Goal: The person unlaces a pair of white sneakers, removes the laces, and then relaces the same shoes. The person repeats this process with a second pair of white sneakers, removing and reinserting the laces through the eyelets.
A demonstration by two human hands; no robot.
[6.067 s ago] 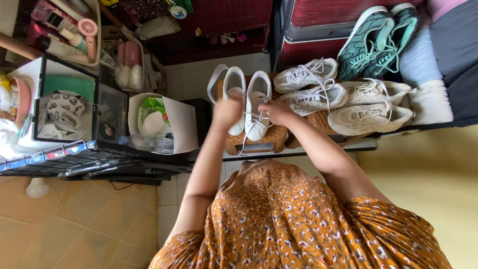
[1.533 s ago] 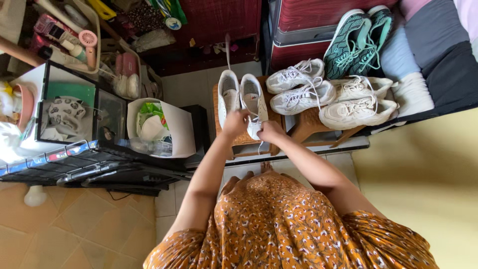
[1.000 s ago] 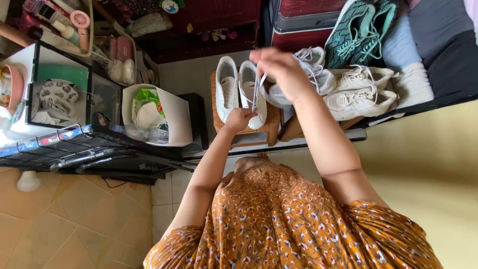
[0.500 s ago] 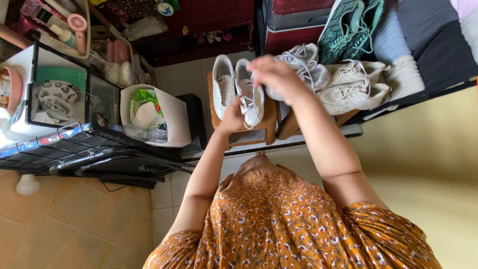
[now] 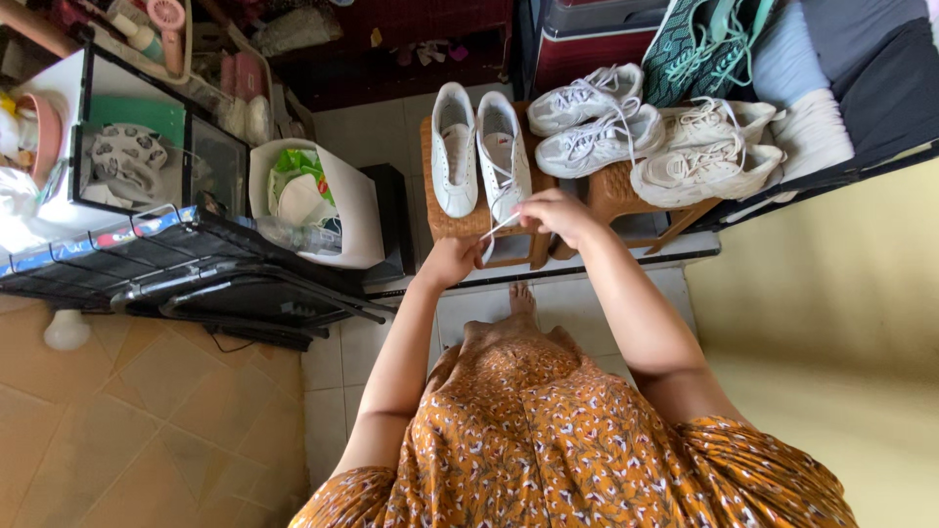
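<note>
White lace (image 5: 497, 225) now clenched between both lowered hands' grips, right (image 5: 554, 215) and left (image 5: 448, 262).

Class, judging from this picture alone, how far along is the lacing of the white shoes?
Looks done: the two grey-white laced sneakers and two cream laced sneakers show full laces. In hand: the left hand and right hand pull a white lace at one plain white shoe. Left: its partner white shoe, whose lacing I cannot make out.

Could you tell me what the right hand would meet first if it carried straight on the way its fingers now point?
Probably the white sneaker on the wooden stool: the right hand, pinching the lace, points at its near end, though depth is unclear.
</note>
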